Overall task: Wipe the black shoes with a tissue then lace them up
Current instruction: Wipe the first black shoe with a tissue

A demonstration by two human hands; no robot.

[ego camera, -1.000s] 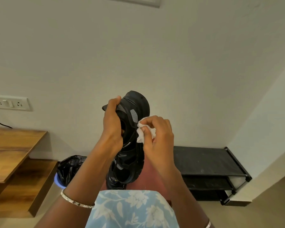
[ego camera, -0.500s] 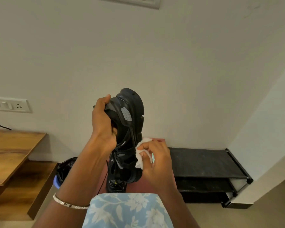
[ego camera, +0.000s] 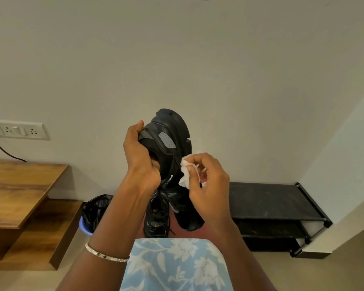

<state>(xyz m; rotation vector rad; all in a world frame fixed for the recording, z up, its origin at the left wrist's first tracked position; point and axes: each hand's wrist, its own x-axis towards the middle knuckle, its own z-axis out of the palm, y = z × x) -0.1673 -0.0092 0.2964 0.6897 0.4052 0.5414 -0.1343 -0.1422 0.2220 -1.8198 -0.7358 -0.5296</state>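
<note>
Wiping step is in hand. The black shoe [ego camera: 170, 148] is held heel uppermost, gripped at its opening by the left hand [ego camera: 141, 162]. A tissue [ego camera: 186, 171] is pinched in the right hand [ego camera: 208, 181] at the shoe's side. Further strokes are judged necessary before lacing

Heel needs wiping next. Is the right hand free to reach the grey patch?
Likely yes: the right hand with the tissue sits just below the patch, which the left hand leaves bare.
</note>
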